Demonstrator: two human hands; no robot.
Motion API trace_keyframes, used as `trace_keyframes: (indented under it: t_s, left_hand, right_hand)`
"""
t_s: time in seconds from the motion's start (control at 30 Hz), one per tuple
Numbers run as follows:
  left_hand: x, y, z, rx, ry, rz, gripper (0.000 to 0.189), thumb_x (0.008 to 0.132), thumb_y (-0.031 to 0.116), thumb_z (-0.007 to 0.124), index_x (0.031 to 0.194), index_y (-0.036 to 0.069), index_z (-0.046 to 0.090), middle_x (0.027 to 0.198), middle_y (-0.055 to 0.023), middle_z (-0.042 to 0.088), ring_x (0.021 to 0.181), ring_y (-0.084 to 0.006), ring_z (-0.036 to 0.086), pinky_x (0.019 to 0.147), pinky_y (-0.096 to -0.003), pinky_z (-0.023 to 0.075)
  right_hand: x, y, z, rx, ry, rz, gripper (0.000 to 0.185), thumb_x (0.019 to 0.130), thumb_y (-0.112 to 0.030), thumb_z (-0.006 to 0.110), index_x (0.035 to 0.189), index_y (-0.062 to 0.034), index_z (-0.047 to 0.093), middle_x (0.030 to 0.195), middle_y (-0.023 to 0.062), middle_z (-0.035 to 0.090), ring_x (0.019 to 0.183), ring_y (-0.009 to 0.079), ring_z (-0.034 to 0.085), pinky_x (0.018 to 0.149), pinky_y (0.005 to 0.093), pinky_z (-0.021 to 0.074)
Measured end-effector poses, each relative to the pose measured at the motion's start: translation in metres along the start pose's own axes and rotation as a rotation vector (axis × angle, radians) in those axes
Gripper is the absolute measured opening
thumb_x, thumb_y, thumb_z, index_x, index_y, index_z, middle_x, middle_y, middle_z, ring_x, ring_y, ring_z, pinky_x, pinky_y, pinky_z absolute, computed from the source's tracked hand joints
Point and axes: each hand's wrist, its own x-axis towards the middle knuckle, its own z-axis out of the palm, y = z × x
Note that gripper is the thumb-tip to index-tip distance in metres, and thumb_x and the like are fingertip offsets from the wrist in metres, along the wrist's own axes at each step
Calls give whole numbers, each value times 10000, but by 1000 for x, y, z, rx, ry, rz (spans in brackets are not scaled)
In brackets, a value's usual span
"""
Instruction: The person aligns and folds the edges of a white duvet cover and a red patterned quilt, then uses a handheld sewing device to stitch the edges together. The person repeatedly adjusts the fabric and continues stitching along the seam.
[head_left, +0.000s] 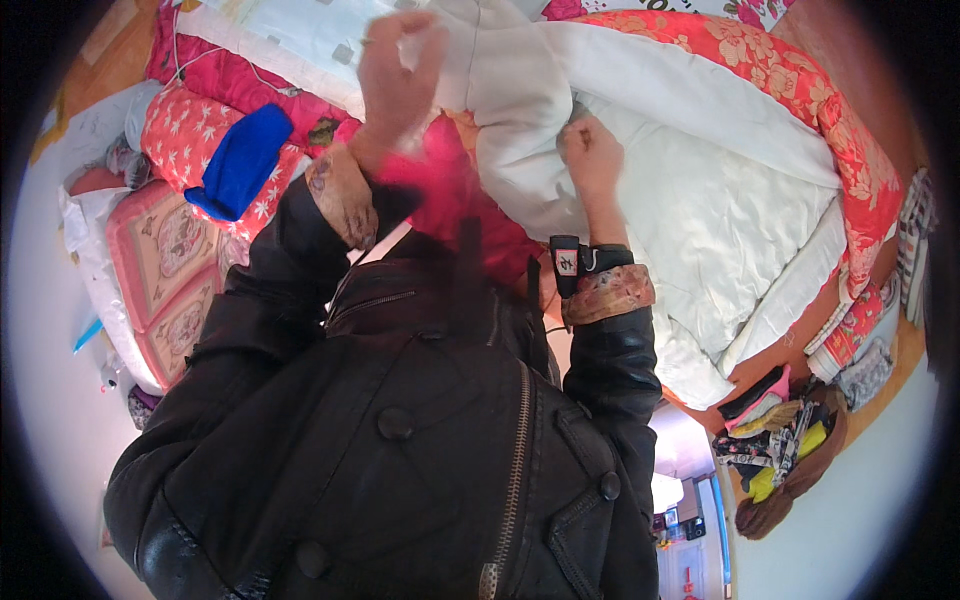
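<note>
My left hand (401, 82) is raised over the pale cloth near the top of the view. It is blurred, with thumb and fingers curved toward each other; whether anything thin is between them cannot be made out. My right hand (594, 154) has its fingers curled at the folded edge of a whitish fabric (517, 82) and seems to grip it. The fingertips are hidden. To the right spreads a white quilt (712, 217), bordered by red satin with a gold flower pattern (795, 60). Bright pink cloth (450, 180) lies below, between my arms.
On the left are a red leaf-patterned bundle (176, 124), a blue cloth (247, 161) on it, and a pink patterned cushion (161, 262). A white cord (199, 60) runs at upper left. Piled clothes (780, 442) and folded textiles (855, 330) lie at lower right.
</note>
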Motion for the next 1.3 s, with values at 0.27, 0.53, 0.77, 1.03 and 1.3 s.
trace_keyframes:
  t_s: [0.27,0.53,0.77,1.03,1.3]
  left_hand:
    - [-54,-19,25,-363,-414,-274,252,837,29,523,1087,47,553,977,-91,569,888,-174,562,763,-275,455]
    - [-51,-49,66,-528,-529,-224,251,834,1,489,1077,27,544,986,-110,589,904,-191,577,782,-273,459]
    - [-47,-46,53,-393,-618,-160,223,813,62,540,1035,53,565,906,-86,577,862,-201,578,752,-302,467]
    - [-74,-20,34,-17,-897,37,214,829,142,516,1039,119,556,875,-93,540,801,-294,556,685,-363,455]
    - [-74,-22,47,255,-1000,242,235,775,174,545,1009,158,537,876,-97,546,835,-273,572,689,-383,461]
  right_hand:
    - [-24,-4,17,149,-124,-6,585,731,-390,660,1142,-10,492,1045,247,564,997,383,537,847,398,424]
    - [-31,16,-35,-120,-68,-16,624,702,-477,670,1145,-56,547,960,171,623,849,326,606,747,385,467]
    - [-16,32,-20,-309,35,-42,636,708,-520,645,1110,-33,567,879,173,631,785,333,610,666,395,474]
    - [-9,28,-22,-233,42,-65,600,728,-496,639,1115,-42,568,951,157,625,828,339,602,696,397,473]
    - [-17,20,-24,-215,113,-84,506,738,-458,643,1114,-124,583,970,136,625,815,323,608,691,383,474]
